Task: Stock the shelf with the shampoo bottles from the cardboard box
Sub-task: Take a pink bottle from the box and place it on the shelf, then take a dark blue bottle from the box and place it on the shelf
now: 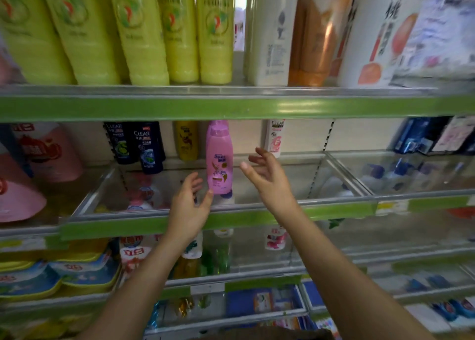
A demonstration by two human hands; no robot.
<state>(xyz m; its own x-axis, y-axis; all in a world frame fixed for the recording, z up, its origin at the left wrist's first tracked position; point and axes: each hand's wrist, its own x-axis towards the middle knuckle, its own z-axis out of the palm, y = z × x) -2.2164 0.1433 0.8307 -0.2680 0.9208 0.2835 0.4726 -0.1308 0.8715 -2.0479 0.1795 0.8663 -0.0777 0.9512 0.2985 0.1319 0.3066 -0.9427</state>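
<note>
Head view, close, facing shelf (231,107)

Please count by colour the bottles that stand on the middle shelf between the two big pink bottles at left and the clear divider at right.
Dark blue bottles: 2
Yellow bottle: 1
Pink bottle: 1
White bottle: 1
Total: 5

both grips (189,201) (267,172) raised, fingers spread

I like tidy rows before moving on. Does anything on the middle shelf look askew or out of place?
Not much. The pink bottle stands upright, alone at the front, well ahead of the dark Clear bottles and yellow bottle by the back wall. Both hands are open beside it.
</note>
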